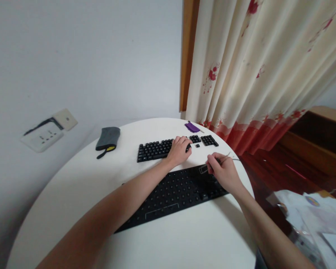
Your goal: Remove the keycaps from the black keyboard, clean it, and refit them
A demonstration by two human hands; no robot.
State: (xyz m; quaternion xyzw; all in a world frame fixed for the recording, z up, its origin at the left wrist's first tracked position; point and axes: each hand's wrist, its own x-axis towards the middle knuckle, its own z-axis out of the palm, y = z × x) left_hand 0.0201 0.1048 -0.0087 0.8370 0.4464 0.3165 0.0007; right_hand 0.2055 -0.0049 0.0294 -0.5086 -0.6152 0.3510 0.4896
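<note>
A black keyboard base (182, 190), its keycaps off and its switches bare, lies at a slant across the white round table. Beyond it, loose black keycaps (154, 149) are laid out in keyboard order. My left hand (180, 150) is at the right end of the main keycap block, thumb and fingers curled about a black keycap (188, 148). Over the base's upper right part, my right hand (222, 170) is closed around a thin tool with wire ends (227, 155). Its grip hides most of that tool.
A grey pouch (108, 139) lies at the table's back left. A purple cloth item (192, 127) sits near the back edge. Smaller keycap groups (209, 140) rest at the right. Wall sockets (46, 137), a curtain (249, 74) and white bags (310, 220) surround the table (162, 246).
</note>
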